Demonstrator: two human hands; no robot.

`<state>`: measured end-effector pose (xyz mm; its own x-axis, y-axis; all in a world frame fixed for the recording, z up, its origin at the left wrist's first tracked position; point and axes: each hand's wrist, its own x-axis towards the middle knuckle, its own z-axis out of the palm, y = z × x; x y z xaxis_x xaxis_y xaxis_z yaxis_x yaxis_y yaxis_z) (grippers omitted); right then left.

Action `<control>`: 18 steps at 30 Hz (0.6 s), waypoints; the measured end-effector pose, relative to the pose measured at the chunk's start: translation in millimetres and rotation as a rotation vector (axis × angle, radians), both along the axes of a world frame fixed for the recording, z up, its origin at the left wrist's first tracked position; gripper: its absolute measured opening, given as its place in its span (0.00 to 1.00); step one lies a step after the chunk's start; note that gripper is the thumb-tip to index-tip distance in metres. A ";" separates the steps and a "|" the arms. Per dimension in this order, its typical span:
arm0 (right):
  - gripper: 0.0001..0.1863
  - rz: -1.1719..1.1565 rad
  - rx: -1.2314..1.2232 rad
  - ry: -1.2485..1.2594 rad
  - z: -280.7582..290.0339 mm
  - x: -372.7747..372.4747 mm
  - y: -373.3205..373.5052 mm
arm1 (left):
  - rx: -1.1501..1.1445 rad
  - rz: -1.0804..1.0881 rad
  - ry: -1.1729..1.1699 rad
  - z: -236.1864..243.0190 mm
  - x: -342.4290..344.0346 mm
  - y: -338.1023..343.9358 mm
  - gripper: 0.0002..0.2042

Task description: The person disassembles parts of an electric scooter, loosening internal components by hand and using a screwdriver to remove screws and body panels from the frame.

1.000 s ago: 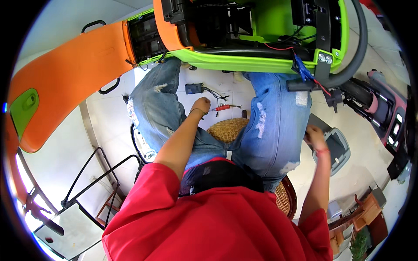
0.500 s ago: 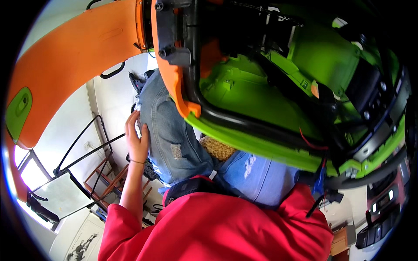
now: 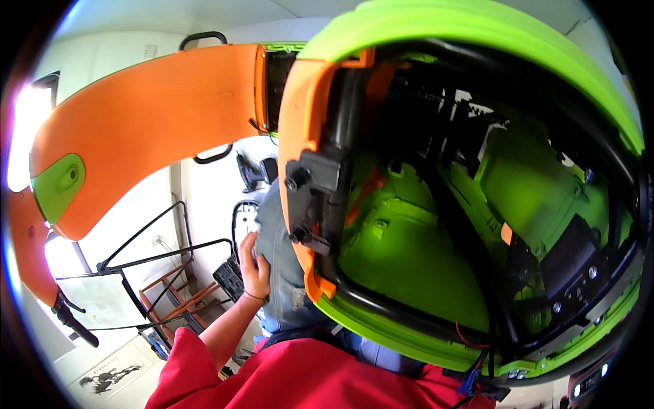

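My left hand (image 3: 253,269) rests against the side of my bent leg in grey-blue jeans (image 3: 289,293), fingers loosely apart and nothing visible in them. Next to it lies an open black case (image 3: 229,278). What looks like a black cordless drill (image 3: 251,172) is beyond the hand. In front of me, a large green and orange machine body (image 3: 402,273) with a black tube frame fills the right side. My right sleeve runs under its lower edge, and the right hand is out of sight.
A curved orange boom (image 3: 163,109) with black handles extends left from the body. Below it stand a black metal frame (image 3: 146,269) and a brown wooden rack (image 3: 184,300). Loose wires (image 3: 470,378) hang at the body's lower edge.
My view has tilted up, so the machine sits lower and more of its green upper rim shows. My left hand stays by my leg; the drill and open case show more clearly.
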<state>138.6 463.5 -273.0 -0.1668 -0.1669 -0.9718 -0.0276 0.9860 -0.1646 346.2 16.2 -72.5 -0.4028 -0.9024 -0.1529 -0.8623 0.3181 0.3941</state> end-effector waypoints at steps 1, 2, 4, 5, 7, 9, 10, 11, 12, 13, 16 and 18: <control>0.15 0.007 -0.001 0.001 -5.0 0.2 -1.7 | 0.041 0.028 0.010 -3.1 7.6 0.0 0.24; 0.15 0.014 -0.003 0.005 -10.2 0.3 -3.1 | 0.083 0.057 0.021 -11.2 19.2 -0.2 0.24; 0.15 0.038 -0.017 -0.002 -17.5 -0.9 -11.4 | 0.116 0.125 0.082 -11.3 25.5 -0.2 0.25; 0.15 0.053 -0.032 -0.001 -25.8 -2.0 -18.3 | 0.128 0.156 0.114 -13.4 28.7 -1.8 0.25; 0.15 0.072 -0.047 0.000 -32.6 -1.6 -24.4 | 0.116 0.171 0.125 -14.5 30.4 -1.7 0.25; 0.15 0.084 -0.047 0.014 -32.7 -1.4 -24.2 | 0.143 0.178 0.127 -19.3 29.3 -2.3 0.25; 0.15 0.087 -0.060 0.026 -35.2 -4.6 -24.3 | 0.157 0.179 0.125 -19.3 25.0 -2.4 0.25; 0.15 0.098 -0.068 0.034 -35.9 -4.1 -24.5 | 0.155 0.164 0.140 -20.3 20.2 -5.4 0.25; 0.15 0.115 -0.092 0.042 -35.4 -6.5 -27.3 | 0.152 0.162 0.147 -17.8 19.6 -4.0 0.25; 0.15 0.132 -0.125 0.059 -37.6 -9.8 -33.8 | 0.134 0.139 0.149 -15.9 18.1 -6.1 0.25; 0.14 0.214 -0.249 0.109 -30.4 -19.3 -45.2 | 0.007 -0.069 0.083 6.2 -2.9 -7.7 0.24; 0.14 0.285 -0.357 0.169 -24.4 -29.9 -54.5 | 0.019 -0.049 0.140 6.6 -7.3 -9.7 0.24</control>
